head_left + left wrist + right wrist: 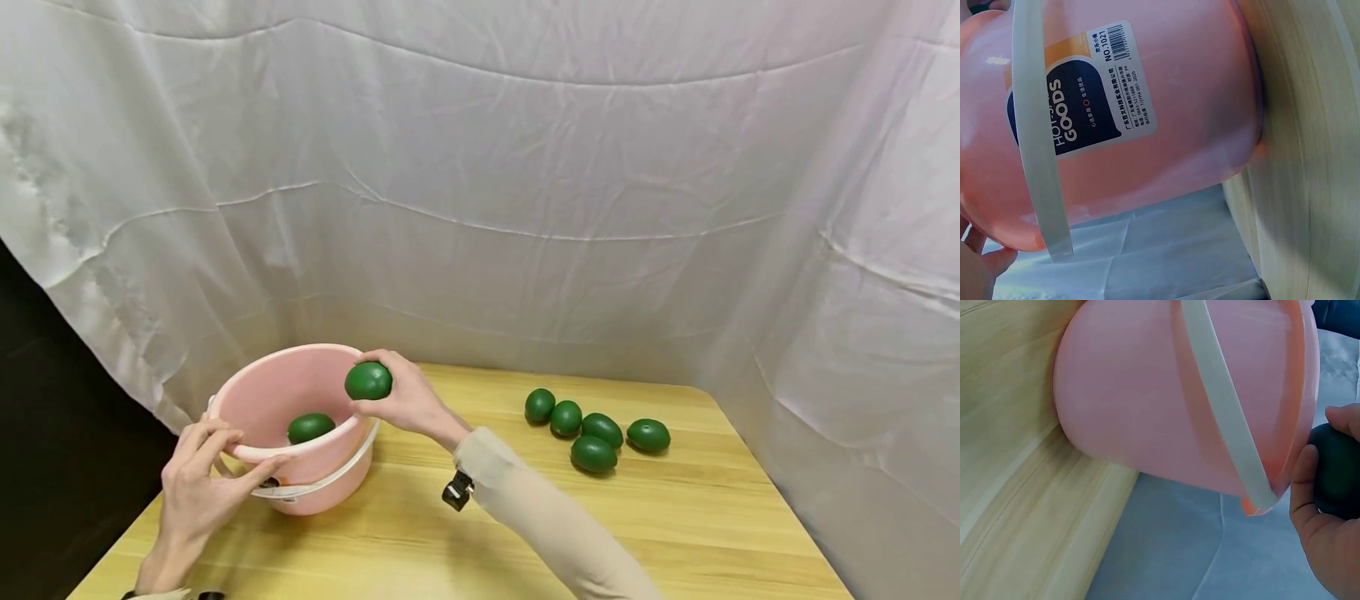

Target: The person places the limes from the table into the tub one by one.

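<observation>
A pink bucket [322,500] with a white handle [352,472] stands at the table's left. My left hand [198,483] grips its near-left rim, and the left wrist view shows a printed label [1094,87] on the bucket's side. One smooth dark green avocado [311,427] lies inside. At the right rim my right hand [405,396] holds another avocado [368,381] between thumb and fingers, level with the bucket's opening. The right wrist view shows this held avocado [1337,472] beside the rim, partly covered by the fingers [1304,481].
Several more avocados [594,454] lie grouped on the right half of the wooden table [712,500]. A pale curtain [525,275] hangs behind the table and along its right side. At far left is a dark area [60,433].
</observation>
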### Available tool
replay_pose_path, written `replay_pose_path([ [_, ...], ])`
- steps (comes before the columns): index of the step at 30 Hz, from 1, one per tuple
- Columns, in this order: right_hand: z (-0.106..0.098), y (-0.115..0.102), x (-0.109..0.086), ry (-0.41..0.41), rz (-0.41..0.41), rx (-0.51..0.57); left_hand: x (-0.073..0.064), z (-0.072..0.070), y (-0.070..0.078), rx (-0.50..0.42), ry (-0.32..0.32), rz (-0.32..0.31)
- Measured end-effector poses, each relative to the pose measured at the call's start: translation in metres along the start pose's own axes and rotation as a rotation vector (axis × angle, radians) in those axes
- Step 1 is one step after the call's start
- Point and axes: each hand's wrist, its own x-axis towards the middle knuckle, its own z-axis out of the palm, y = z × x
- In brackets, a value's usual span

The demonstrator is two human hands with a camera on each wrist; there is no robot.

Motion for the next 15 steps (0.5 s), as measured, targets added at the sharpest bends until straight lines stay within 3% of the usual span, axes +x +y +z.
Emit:
replay_pose_path([
  [8, 0.0068, -0.0034, 0.0064, -0.022, 0.005, -0.035, -0.002, -0.0013, -0.0022, 0.0, -0.021, -0.013],
  [15, 0.0071, -0.0048, 0.0083, -0.024, -0.046, -0.109, -0.0009, -0.0009, -0.0005, -0.001, -0.01, -0.008],
])
